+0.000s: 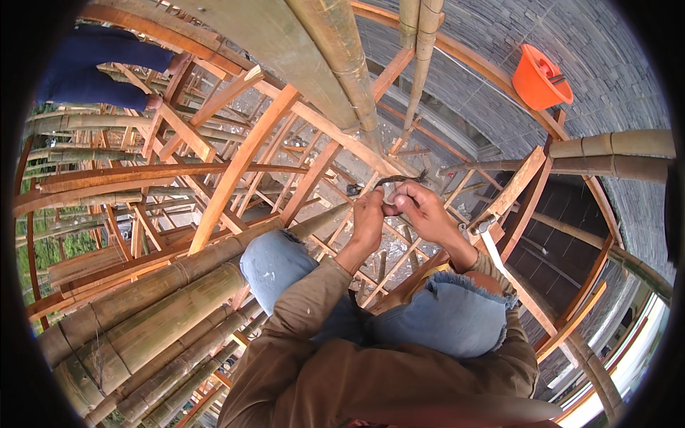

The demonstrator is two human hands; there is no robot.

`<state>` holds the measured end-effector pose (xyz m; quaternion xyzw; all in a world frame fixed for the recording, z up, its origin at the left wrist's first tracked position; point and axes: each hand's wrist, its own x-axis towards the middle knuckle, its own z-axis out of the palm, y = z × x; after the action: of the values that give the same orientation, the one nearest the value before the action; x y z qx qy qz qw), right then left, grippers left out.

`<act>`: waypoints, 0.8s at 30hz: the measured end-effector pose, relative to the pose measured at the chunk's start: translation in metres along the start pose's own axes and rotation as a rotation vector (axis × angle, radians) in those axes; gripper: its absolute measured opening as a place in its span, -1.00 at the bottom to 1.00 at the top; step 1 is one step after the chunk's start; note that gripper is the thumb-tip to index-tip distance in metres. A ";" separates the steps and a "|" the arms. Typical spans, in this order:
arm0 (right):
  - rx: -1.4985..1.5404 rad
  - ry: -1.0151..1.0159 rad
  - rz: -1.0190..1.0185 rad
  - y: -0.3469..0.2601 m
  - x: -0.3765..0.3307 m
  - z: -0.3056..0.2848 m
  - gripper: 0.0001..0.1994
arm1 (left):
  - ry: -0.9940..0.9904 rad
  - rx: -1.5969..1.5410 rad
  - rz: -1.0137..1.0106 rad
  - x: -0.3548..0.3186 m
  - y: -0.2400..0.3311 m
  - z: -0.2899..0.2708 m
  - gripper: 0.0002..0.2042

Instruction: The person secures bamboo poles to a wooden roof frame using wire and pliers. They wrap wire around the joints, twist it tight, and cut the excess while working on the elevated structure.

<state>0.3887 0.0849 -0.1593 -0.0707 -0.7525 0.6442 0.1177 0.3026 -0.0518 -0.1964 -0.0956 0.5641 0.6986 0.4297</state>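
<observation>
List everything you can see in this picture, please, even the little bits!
bucket: one, orange, upper right
stone-patterned wall: one, grey, upper right
bamboo poles: many, tan to green, all around
wooden beams: many, orange-brown, criss-crossing all around
greenery: patches, green, far left
co-worker's legs: two, dark blue trousers, upper left
dark strands: one bunch, blackish, at the fingertips
metal-looking piece: one, silvery, right of the right hand, kind unclear
jeans: one pair, faded blue, lower middle
sleeves: two, brown, lower middle
left hand: one, bare, centre
right hand: one, bare, centre

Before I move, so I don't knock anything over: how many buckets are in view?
1: the orange bucket, at the upper right by the grey wall, beyond the right hand. Others may be hidden.
</observation>
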 end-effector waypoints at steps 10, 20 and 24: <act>0.150 0.366 -0.033 -0.111 0.035 -0.075 -0.77 | 0.024 0.294 0.126 0.016 -0.014 0.040 -0.65; 0.213 0.753 -0.791 -0.205 -0.031 -0.238 -0.65 | 0.115 -0.492 0.132 0.087 -0.037 -0.044 -0.67; -0.041 1.056 -0.621 -0.158 -0.042 -0.202 -0.68 | 0.333 -0.664 0.000 0.097 -0.062 -0.084 -0.64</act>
<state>0.4904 0.2414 0.0221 -0.1603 -0.5902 0.4431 0.6555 0.2579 -0.0776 -0.3291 -0.3422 0.3690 0.8183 0.2776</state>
